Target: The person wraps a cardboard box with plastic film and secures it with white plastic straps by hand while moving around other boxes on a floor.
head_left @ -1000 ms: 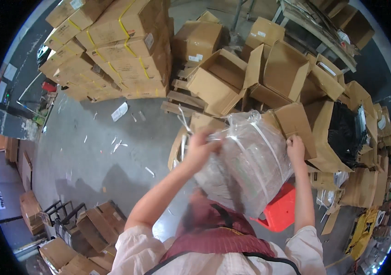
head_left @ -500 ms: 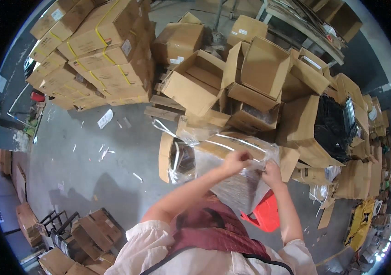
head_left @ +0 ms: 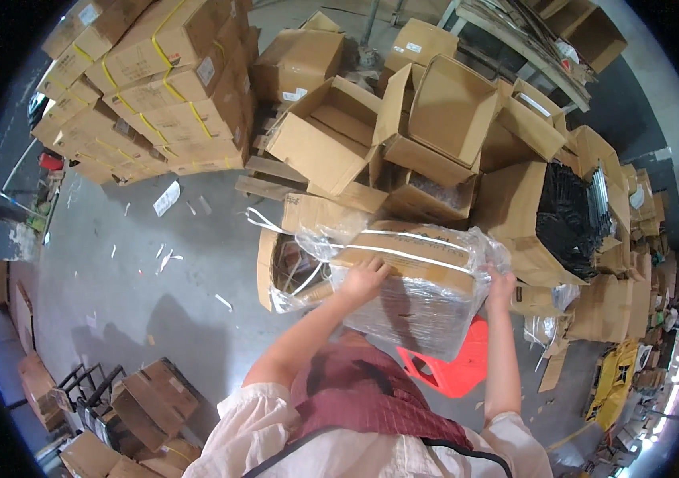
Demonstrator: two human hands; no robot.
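Observation:
I hold a bulky bundle wrapped in clear plastic (head_left: 423,299) in front of my chest, above an open cardboard box (head_left: 276,271) on the floor. My left hand (head_left: 363,279) grips the bundle's upper left edge. At the bundle's right side, my right hand (head_left: 501,284) clasps the plastic. A flat brown cardboard piece with white straps (head_left: 403,248) lies across the top of the bundle. Loose clear film trails from the bundle into the open box.
Strapped cartons (head_left: 148,88) are stacked at the upper left. Several open empty boxes (head_left: 403,119) pile up ahead. A box of black items (head_left: 571,215) stands right. A red plastic stool (head_left: 455,362) sits beneath the bundle. Flattened boxes (head_left: 132,406) lie lower left on grey concrete floor (head_left: 116,279).
The bundle has come down from a raised, upright hold to lie lower and flatter over the open box. Both hands shifted to its top edges, and my view tipped forward.

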